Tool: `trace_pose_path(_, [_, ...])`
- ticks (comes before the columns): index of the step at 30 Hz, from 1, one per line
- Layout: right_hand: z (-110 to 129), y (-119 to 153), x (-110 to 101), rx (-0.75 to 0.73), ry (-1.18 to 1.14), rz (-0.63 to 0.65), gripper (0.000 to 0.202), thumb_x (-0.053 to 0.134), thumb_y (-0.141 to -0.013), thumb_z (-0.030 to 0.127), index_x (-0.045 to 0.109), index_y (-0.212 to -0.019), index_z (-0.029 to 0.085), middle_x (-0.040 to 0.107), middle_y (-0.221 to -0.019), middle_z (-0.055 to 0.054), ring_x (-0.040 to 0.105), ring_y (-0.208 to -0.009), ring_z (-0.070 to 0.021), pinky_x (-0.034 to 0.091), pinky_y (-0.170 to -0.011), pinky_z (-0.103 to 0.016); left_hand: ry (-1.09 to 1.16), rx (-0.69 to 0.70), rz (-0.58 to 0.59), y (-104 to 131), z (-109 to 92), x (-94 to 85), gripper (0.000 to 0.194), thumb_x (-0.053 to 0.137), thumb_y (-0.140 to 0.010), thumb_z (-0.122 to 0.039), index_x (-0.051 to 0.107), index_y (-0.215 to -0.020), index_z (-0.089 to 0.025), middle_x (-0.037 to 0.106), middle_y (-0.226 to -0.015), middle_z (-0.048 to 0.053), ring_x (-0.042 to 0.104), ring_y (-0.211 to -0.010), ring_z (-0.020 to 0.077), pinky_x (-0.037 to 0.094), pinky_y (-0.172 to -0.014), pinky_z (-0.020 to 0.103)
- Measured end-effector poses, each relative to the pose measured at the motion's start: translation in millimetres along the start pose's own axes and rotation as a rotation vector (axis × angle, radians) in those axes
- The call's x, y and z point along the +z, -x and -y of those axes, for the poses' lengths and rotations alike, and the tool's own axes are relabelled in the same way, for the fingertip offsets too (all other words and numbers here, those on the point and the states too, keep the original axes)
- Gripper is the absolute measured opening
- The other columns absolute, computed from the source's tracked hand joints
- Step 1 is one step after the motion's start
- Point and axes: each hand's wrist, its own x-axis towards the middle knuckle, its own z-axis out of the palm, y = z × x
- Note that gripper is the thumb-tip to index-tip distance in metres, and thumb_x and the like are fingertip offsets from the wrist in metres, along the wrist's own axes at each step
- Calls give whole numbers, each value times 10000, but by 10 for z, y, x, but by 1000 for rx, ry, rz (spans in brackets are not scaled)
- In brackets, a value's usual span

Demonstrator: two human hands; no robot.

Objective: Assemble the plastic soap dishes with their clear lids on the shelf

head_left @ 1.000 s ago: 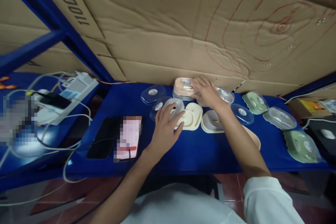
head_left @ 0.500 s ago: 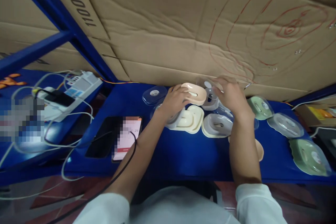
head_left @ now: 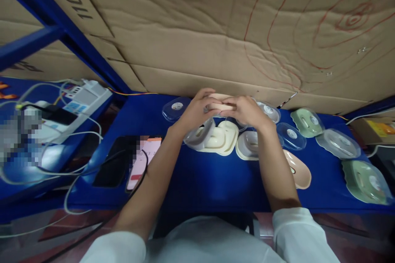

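Between my two hands a peach dish [head_left: 219, 107] is held up near the cardboard wall. My left hand [head_left: 200, 109] has its fingers round the left side, and my right hand [head_left: 245, 111] grips the right side. Below them lie cream dishes [head_left: 226, 137] overlapping each other, with a grey dish [head_left: 200, 134] at their left. Under my right forearm is a grey dish on a cream one [head_left: 247, 144]. A second peach dish [head_left: 299, 170] lies to the right of that forearm.
Clear lids [head_left: 175, 109] [head_left: 291, 136] lie on the blue table [head_left: 203, 185]. Green dishes [head_left: 307, 122] [head_left: 367, 183] are at the right. A phone [head_left: 143, 162], cables and a power strip [head_left: 89, 98] are at the left. Cardboard [head_left: 173, 41] stands behind.
My right hand has moved left from the clear lids onto the peach dish. The dish is a little higher and further left in view. The camera view has shifted slightly.
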Motion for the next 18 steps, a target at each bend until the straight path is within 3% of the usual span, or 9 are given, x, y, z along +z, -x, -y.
trace_pose_path(2, [-76,3,7,24,-51,-51,316,785,-931,478,785,-1187,293,829,-1065,-20,755,-945,-266,478,-800,-336,15,-29,27,4,11,18,504,814,-907,-325,674,-1388,-266,522,-1551,117,520,-1462,311,442,-1232,480])
trace_pose_path(5, [-174,-21,52,13,-213,-97,380,755,-921,563,751,-1115,237,800,-1007,-24,705,-837,-215,468,-742,-314,107,-107,31,-15,-1,50,699,808,-894,-306,534,-1536,-284,552,-1519,122,565,-1409,295,519,-1159,463])
trace_pose_path(8, [-221,-68,104,6,-339,-35,444,700,-922,629,732,-1065,211,761,-934,-17,646,-765,-184,452,-683,-298,187,-160,-18,-33,-30,99,640,799,-893,-330,568,-1488,-273,585,-1489,123,615,-1344,293,575,-1074,443])
trace_pose_path(11, [-206,-72,77,-1,-372,-31,423,635,-962,614,715,-1051,208,755,-934,-21,648,-790,-192,464,-689,-302,133,-159,-73,-31,-51,143,578,757,-912,-293,587,-1463,-257,613,-1477,126,618,-1348,304,533,-1130,478])
trace_pose_path(14, [-162,9,-57,0,-255,-141,343,616,-1001,528,713,-1108,217,786,-1045,-47,706,-915,-240,508,-813,-354,123,-115,4,-14,-59,153,699,671,-969,-280,410,-1618,-269,553,-1590,136,598,-1405,300,502,-1170,469])
trace_pose_path(16, [-128,84,-154,22,-120,-223,294,619,-1010,441,713,-1180,220,791,-1157,-78,726,-1032,-291,518,-914,-412,96,-124,66,-8,-51,141,688,503,-1057,-273,236,-1691,-246,528,-1629,144,590,-1434,264,501,-1175,431])
trace_pose_path(18, [-84,142,-202,49,14,-255,300,601,-1004,327,701,-1261,209,775,-1258,-118,712,-1156,-342,511,-1000,-476,27,-163,78,-10,-27,119,621,340,-1073,-179,227,-1684,-200,529,-1626,152,575,-1455,224,477,-1200,400])
